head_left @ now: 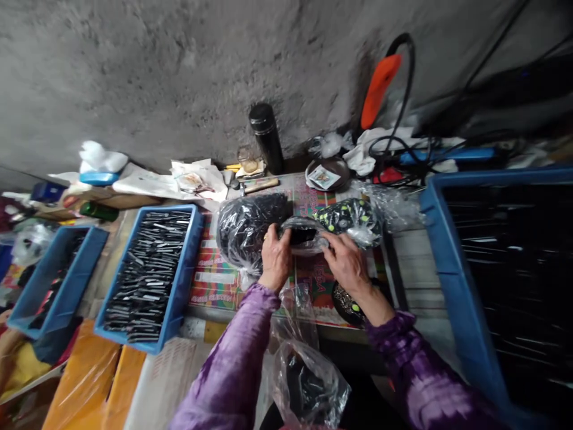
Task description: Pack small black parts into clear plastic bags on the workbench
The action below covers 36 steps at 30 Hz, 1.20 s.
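Observation:
My left hand pinches the left edge of a clear plastic bag. On the opposite edge, my right hand grips the same bag with thumb and fingers. The bag's mouth gapes between my hands, and its inside looks dark; whether something lies in it I cannot tell. Left of it sits a full clear bag of black pieces. Beyond my right hand lies another clear bag with black and yellow-green pieces. A round dark dish of small bits is partly hidden under my right wrist.
A blue crate packed with thin black pieces stands left, with a smaller blue crate beyond. A large blue crate fills the right. A black flask and a hammer rest near the wall. Loose plastic hangs at the front edge.

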{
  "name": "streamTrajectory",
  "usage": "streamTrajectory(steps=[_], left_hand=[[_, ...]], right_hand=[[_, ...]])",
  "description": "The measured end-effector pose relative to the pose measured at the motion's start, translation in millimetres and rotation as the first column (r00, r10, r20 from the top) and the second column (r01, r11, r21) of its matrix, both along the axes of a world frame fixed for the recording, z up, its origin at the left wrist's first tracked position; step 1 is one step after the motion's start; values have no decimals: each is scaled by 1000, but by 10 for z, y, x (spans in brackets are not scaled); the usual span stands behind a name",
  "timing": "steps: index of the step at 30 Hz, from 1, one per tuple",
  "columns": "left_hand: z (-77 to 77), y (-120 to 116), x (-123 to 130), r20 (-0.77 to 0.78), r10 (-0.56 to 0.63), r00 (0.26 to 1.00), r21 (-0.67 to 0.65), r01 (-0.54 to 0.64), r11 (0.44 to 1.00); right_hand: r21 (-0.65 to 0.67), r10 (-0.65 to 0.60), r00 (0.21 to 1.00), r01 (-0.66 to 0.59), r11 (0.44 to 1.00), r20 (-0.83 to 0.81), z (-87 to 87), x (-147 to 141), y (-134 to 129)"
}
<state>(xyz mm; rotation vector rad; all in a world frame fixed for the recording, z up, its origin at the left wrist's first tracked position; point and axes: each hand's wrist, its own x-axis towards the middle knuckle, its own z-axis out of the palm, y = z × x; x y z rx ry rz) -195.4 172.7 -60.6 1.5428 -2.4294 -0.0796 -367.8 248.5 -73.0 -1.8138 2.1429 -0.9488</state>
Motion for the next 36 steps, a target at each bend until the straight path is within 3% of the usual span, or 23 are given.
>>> streamTrajectory(steps=[3,6,9,13,16,18,21,23,26,29,36], left_hand=[[24,156,110,-179,-56,982,-60,46,997],[108,414,319,-315,-61,947,13,68,998],[192,721,635,-368,22,930,208,59,976],[241,1143,1113,-351,235,906,430,-67,900],[252,1474,1356,-310,449,838,565,-217,796],[240,1697,1411,-255,598,760,673,-305,674],[170,1986,1347,-226,736,638,795,-316,518],[107,2113,1250,-260,772,580,828,-278,487],[36,2184,1108,-317,797,514,848,-223,480],[-5,2134,1010,-349,782,516,846,-185,500],[-109,1793,853,-419,637,647,679,-243,693]], right_hand=[[-174,-34,998,41,984,45,128,-318,172],[-211,-285,958,273,938,-26,140,-829,237],[-35,-425,896,424,905,-127,79,-1270,114],[244,-413,898,440,865,-154,98,-1434,-147],[368,-421,892,453,812,-168,152,-1399,-256],[429,-422,888,459,778,-184,148,-1399,-273],[498,-351,913,408,765,-210,76,-1433,-245],[526,-304,923,385,758,-238,18,-1445,-215],[568,-258,920,386,727,-296,-59,-1443,-181],[559,-221,912,390,732,-346,-144,-1463,-159],[419,-306,919,386,822,-247,-390,-1584,-71]])
